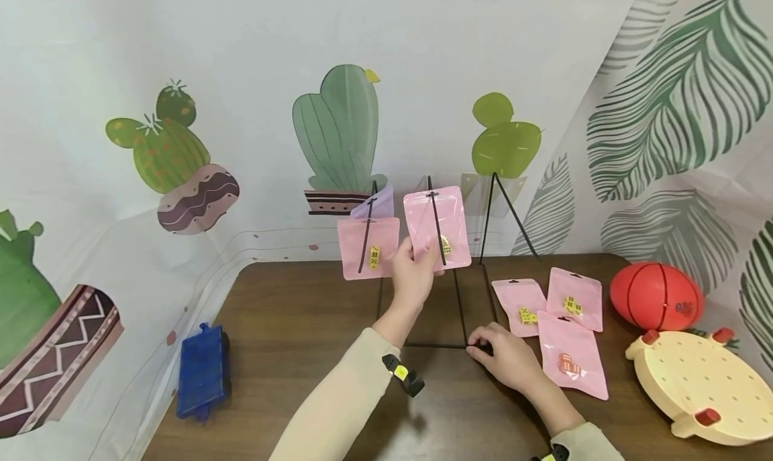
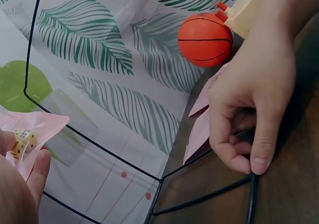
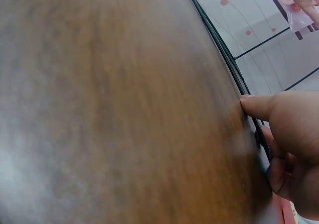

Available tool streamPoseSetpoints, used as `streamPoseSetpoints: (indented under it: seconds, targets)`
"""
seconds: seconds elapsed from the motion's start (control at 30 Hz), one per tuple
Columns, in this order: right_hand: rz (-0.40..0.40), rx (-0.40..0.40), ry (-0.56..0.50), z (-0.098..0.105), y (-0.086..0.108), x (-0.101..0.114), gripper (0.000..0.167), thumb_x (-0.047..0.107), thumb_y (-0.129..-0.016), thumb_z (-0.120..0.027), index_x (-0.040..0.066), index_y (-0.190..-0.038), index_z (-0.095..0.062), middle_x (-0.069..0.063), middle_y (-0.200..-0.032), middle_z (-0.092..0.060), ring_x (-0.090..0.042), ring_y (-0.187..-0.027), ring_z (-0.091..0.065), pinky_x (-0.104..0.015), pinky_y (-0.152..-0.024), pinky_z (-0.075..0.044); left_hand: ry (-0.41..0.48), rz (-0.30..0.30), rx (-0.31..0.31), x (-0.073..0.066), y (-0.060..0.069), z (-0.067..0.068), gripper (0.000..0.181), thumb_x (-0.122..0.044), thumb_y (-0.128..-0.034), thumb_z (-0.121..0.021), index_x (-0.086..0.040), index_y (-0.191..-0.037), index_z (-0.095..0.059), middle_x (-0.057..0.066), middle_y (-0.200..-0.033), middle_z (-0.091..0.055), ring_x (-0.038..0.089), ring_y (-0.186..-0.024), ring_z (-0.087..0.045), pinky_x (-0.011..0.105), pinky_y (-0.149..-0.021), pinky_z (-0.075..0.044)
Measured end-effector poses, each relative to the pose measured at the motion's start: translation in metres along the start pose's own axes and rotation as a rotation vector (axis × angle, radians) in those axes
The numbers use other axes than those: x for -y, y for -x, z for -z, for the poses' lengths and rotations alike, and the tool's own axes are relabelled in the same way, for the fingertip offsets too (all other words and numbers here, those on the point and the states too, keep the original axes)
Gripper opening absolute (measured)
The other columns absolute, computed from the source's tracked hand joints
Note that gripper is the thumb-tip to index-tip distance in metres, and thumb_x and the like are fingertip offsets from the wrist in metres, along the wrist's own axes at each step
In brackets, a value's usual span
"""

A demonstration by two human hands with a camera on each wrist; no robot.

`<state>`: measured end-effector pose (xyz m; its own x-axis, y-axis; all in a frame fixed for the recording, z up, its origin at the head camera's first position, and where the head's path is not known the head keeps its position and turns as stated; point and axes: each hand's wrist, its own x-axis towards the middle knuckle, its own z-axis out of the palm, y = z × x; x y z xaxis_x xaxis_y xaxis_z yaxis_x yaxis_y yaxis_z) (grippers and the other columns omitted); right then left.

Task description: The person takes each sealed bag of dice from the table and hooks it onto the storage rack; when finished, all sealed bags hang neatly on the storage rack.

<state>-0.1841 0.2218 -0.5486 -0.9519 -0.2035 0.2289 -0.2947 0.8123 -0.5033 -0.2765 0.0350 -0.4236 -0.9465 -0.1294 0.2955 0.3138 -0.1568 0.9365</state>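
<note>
Head view, pink pouch between pinching left fingers; right fingers grip black rack

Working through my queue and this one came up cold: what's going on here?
A person's left hand holds a pink pouch with yellow dice inside at the middle prong of a black wire rack, while the right hand pinches the front of the rack's base. A second pink pouch hangs on the prong to the left, with a purple one behind it. Three more pink pouches lie on the table to the right, near a red ball.
</note>
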Motion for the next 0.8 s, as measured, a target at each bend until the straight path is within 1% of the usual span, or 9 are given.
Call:
streamPoseSetpoints:
  seconds: [0.1, 0.2, 0.33, 0.47, 0.53, 0.63, 0.7, 0.73, 0.8]
  targets:
    - [0.004, -0.001, 0.002, 0.000, 0.000, 0.000, 0.016, 0.026, -0.089, -0.084, 0.033, -0.091, -0.069, 0.013, -0.087, -0.055, -0.009, -0.078, -0.057, -0.034, -0.065, -0.047, 0.007, 0.017, -0.017, 0.001, -0.005, -0.004, 0.016, -0.007, -0.0972, -0.073, 0.002, -0.110, -0.068, 0.014, -0.092, -0.073, 0.014, -0.062, -0.067, 0.033, -0.055, -0.059]
    - [0.005, 0.002, 0.002, 0.000, 0.000, 0.000, 0.016, 0.026, -0.090, -0.084, 0.033, -0.091, -0.069, 0.013, -0.088, -0.055, -0.008, -0.078, -0.057, -0.034, -0.065, -0.047, 0.002, 0.034, -0.035, 0.004, -0.010, -0.006, 0.018, -0.011, -0.0979, -0.074, 0.001, -0.111, -0.069, 0.012, -0.093, -0.072, 0.014, -0.063, -0.067, 0.032, -0.055, -0.059]
    - [-0.002, 0.005, 0.001, -0.001, 0.000, -0.001, 0.017, 0.026, -0.089, -0.084, 0.033, -0.091, -0.069, 0.012, -0.088, -0.056, -0.009, -0.078, -0.057, -0.034, -0.065, -0.047, -0.002, 0.056, -0.054, 0.009, -0.015, -0.007, 0.019, -0.017, -0.0984, -0.075, -0.002, -0.109, -0.070, 0.008, -0.093, -0.072, 0.022, -0.068, -0.069, 0.033, -0.055, -0.059]
    - [-0.006, 0.012, -0.001, -0.001, -0.001, -0.001, 0.016, 0.027, -0.090, -0.084, 0.033, -0.092, -0.069, 0.012, -0.088, -0.055, -0.009, -0.078, -0.057, -0.034, -0.065, -0.047, -0.006, 0.080, -0.061, 0.013, -0.015, -0.004, 0.020, -0.022, -0.0982, -0.075, -0.004, -0.106, -0.071, 0.005, -0.099, -0.069, 0.031, -0.076, -0.070, 0.033, -0.054, -0.059]
    - [-0.008, 0.015, -0.004, -0.001, -0.001, -0.001, 0.016, 0.027, -0.090, -0.083, 0.033, -0.092, -0.069, 0.012, -0.088, -0.055, -0.009, -0.077, -0.057, -0.035, -0.065, -0.047, -0.008, 0.102, -0.055, 0.017, -0.014, -0.002, 0.022, -0.025, -0.0976, -0.076, -0.005, -0.107, -0.070, 0.005, -0.101, -0.069, 0.030, -0.076, -0.071, 0.033, -0.054, -0.059]
    - [-0.012, 0.015, -0.005, -0.001, 0.000, 0.000, 0.016, 0.027, -0.090, -0.084, 0.033, -0.092, -0.069, 0.012, -0.088, -0.055, -0.009, -0.077, -0.056, -0.034, -0.064, -0.047, -0.011, 0.132, -0.038, 0.024, -0.012, 0.000, 0.026, -0.026, -0.0973, -0.077, -0.005, -0.111, -0.070, 0.009, -0.104, -0.071, 0.023, -0.070, -0.072, 0.032, -0.055, -0.059]
    - [-0.011, 0.011, -0.003, -0.001, 0.000, -0.001, 0.016, 0.027, -0.090, -0.084, 0.033, -0.092, -0.069, 0.012, -0.088, -0.055, -0.009, -0.077, -0.056, -0.034, -0.065, -0.047, -0.009, 0.148, -0.029, 0.028, -0.011, 0.003, 0.027, -0.024, -0.0970, -0.077, -0.004, -0.114, -0.069, 0.016, -0.103, -0.072, 0.020, -0.066, -0.072, 0.031, -0.054, -0.059]
    - [-0.010, 0.010, -0.001, -0.001, 0.000, -0.001, 0.016, 0.027, -0.090, -0.084, 0.033, -0.092, -0.069, 0.012, -0.088, -0.055, -0.009, -0.077, -0.056, -0.034, -0.064, -0.047, -0.013, 0.152, -0.028, 0.030, -0.010, 0.004, 0.027, -0.023, -0.0970, -0.077, -0.004, -0.115, -0.069, 0.018, -0.102, -0.072, 0.020, -0.066, -0.072, 0.031, -0.054, -0.058]
    - [-0.006, 0.005, 0.003, -0.001, 0.000, -0.001, 0.017, 0.027, -0.089, -0.084, 0.033, -0.092, -0.068, 0.013, -0.088, -0.055, -0.009, -0.077, -0.057, -0.034, -0.064, -0.047, -0.018, 0.163, -0.024, 0.032, -0.008, 0.007, 0.029, -0.022, -0.0971, -0.077, -0.002, -0.117, -0.069, 0.021, -0.100, -0.073, 0.028, -0.068, -0.073, 0.030, -0.054, -0.058]
